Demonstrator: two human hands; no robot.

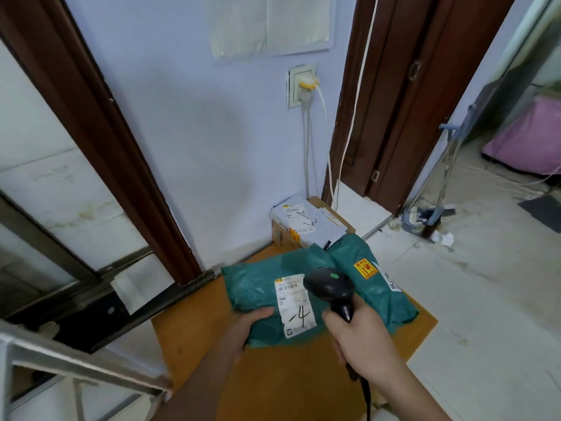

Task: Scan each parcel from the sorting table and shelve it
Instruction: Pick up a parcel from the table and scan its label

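Note:
A green plastic parcel [258,287] with a white label marked "-4" is held above the wooden sorting table [212,344]. My left hand [246,332] grips its near left edge, thumb on top. My right hand [355,332] grips the handle of a black barcode scanner [329,287], whose head sits just right of the label. A second green parcel [373,284] with a yellow sticker lies on the table behind the scanner.
A white parcel [300,217] lies on a cardboard box [285,235] in the far corner by the wall. A metal rack frame [76,363] stands at lower left. Cables hang from a wall socket [302,86]. A dustpan [425,214] stands on the tiled floor at right.

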